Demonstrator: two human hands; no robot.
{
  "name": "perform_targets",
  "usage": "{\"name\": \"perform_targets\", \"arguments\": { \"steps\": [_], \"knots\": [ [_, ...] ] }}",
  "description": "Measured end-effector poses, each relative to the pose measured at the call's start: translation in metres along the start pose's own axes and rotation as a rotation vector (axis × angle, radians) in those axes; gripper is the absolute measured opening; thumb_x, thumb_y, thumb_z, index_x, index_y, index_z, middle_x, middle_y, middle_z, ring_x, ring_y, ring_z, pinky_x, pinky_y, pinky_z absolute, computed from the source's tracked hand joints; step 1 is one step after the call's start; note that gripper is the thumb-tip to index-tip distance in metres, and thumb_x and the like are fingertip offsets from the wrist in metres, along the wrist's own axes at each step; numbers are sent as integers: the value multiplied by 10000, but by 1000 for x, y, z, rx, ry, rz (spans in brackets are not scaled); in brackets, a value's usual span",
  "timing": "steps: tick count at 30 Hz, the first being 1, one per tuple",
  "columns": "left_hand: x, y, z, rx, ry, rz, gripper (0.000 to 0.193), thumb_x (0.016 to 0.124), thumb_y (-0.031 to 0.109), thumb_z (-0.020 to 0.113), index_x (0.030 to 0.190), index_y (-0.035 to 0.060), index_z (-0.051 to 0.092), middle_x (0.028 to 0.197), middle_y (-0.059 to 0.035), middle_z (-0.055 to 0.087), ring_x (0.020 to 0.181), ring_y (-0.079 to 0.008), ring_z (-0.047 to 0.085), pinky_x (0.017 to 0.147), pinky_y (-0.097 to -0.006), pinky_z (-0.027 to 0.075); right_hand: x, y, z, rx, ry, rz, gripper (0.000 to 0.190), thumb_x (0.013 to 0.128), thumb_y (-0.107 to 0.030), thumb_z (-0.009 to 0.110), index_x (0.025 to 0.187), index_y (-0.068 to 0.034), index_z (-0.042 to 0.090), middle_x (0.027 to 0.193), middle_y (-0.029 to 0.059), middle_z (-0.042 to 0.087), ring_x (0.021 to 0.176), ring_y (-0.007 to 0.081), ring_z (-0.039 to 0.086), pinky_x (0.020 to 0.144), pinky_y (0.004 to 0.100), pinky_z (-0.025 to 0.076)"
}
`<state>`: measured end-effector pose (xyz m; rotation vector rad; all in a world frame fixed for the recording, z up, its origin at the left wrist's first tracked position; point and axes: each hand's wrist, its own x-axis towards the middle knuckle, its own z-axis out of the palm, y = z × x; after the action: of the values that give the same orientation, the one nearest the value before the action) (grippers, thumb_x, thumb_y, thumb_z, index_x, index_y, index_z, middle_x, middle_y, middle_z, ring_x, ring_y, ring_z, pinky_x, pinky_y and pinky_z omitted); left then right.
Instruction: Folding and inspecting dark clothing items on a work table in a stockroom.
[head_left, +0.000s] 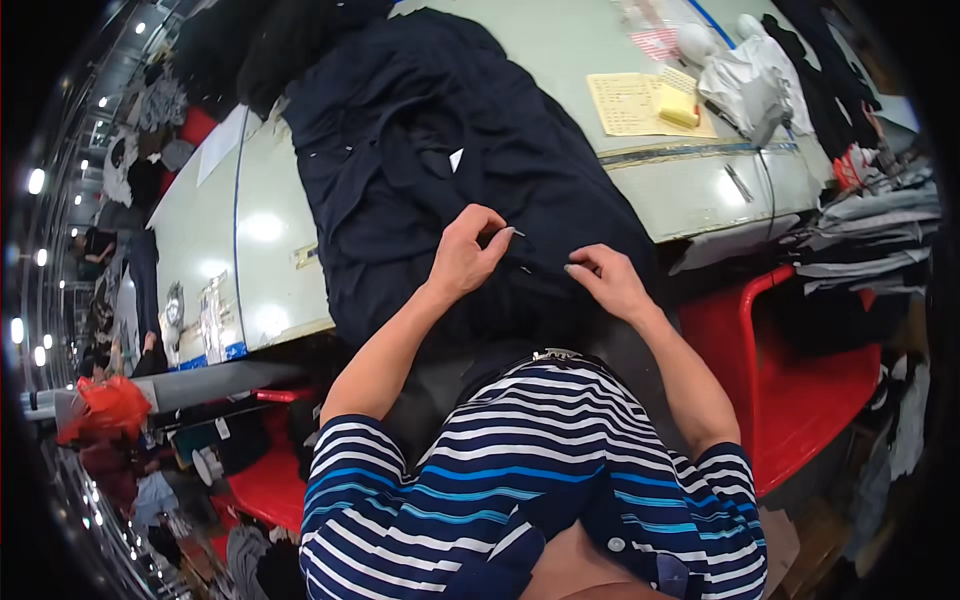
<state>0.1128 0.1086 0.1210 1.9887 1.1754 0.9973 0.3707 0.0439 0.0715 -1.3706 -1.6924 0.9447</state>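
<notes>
A dark navy garment (525, 157) with a collar and a small white tag lies spread over the pale worktable (285, 217) and hangs past its near edge. Over its lower middle is my left hand (470, 251), thumb and forefinger pinched on a small, thin, light-coloured item (518, 232) too small to identify. To the right, my right hand (609, 281) hovers above the garment near its right edge, fingers curled and thumb close to the forefinger; whether anything is between them cannot be made out. A small pale mark on the cloth lies between my hands.
Handwritten yellow paper (615, 105) and a yellow block (678, 105) lie at the upper right, near white plastic bags (750, 82). Metal tweezers or snips (739, 184) rest near the table edge. A red chair (795, 397) and stacked garments (870, 232) stand right; black cloth is upper left.
</notes>
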Motion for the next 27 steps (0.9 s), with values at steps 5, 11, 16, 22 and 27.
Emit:
{"name": "perform_targets", "arguments": {
  "steps": [5,11,16,22,27],
  "knots": [
    [32,-2,-64,174,331,-212,163,931,149,694,931,-9,652,755,-30,613,701,-102,613,679,-243,492,87,-5,14,257,-44,117,251,962,-228,676,1044,9,679,838,41,683,745,103,645,655,248,514],
    [74,-63,-117,100,132,-836,583,867,522,737,899,-51,634,765,-78,659,539,-179,638,477,-289,528,232,-59,64,116,-145,437,505,881,-431,727,972,60,648,836,118,683,683,191,680,571,310,558],
    [73,-88,-105,-152,122,-771,325,854,236,718,993,-48,645,831,-114,708,648,-194,692,525,-315,557,279,-62,95,59,-407,636,382,907,-320,660,935,58,618,859,137,644,692,242,663,559,348,561],
    [53,-85,-111,-574,290,-709,284,836,77,663,1099,-25,634,919,-67,692,734,-162,665,615,-283,545,258,-53,90,813,-238,722,175,934,-187,602,857,-31,603,807,75,622,642,198,615,603,316,531],
    [30,-71,-112,-599,450,-645,341,817,47,662,1141,-30,587,913,-82,663,753,-191,638,709,-308,535,233,-109,85,1335,-7,763,140,944,-174,612,821,-110,604,716,9,625,583,139,586,510,272,441]
  ]
}}
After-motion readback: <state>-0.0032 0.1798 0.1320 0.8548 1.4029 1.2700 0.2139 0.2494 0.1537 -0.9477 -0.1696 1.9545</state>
